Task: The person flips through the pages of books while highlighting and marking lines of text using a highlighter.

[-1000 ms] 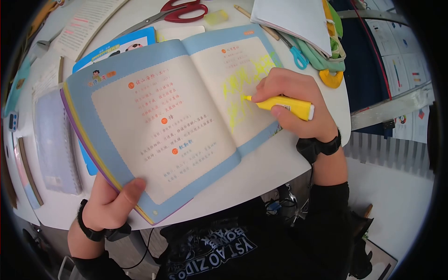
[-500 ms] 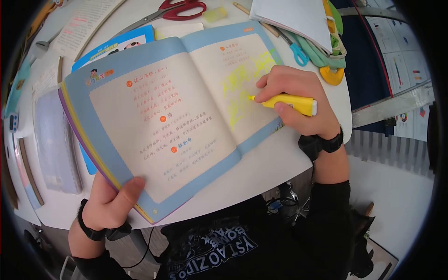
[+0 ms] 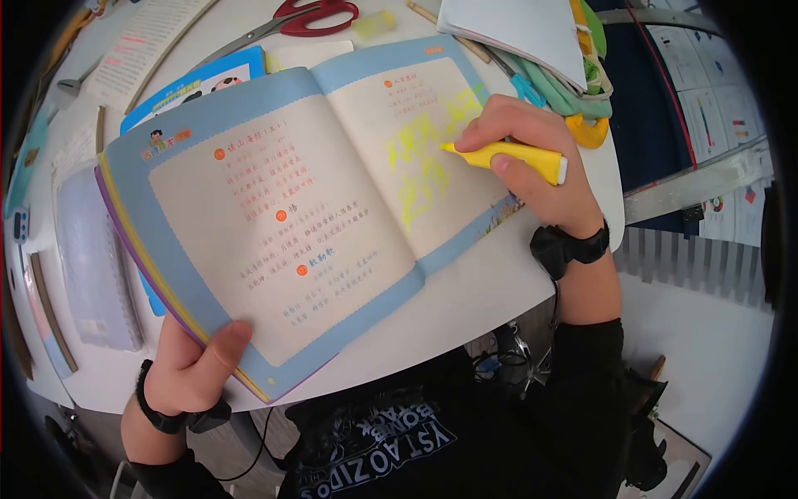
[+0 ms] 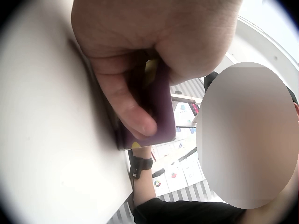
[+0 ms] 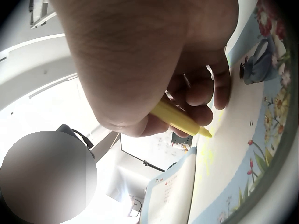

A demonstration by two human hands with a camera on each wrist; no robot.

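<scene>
An open book (image 3: 287, 241) with blue-bordered pages lies tilted across the table in the head view. My left hand (image 3: 195, 366) grips its lower left corner, thumb on the page; in the left wrist view the fingers (image 4: 128, 109) curl against the purple cover (image 4: 163, 109). My right hand (image 3: 540, 158) pinches a yellow highlighter (image 3: 524, 160) between thumb and fingers, its tip low over the right page. Large bright yellow handwritten strokes (image 3: 413, 141) spread over that page. In the right wrist view the highlighter (image 5: 175, 117) slants toward the paper, fingers bent beside it.
Red-handled scissors (image 3: 316, 18) and a pale yellow block (image 3: 374, 25) lie beyond the book. A blue book (image 3: 199, 87) sticks out from under it. White papers (image 3: 515, 37) and a green pouch (image 3: 573, 104) are at upper right, a spiral notebook (image 3: 96, 258) at left.
The highlighter tip has moved up the right page with my right hand, and more yellow strokes show in the lower group. My left hand keeps its grip on the corner.
</scene>
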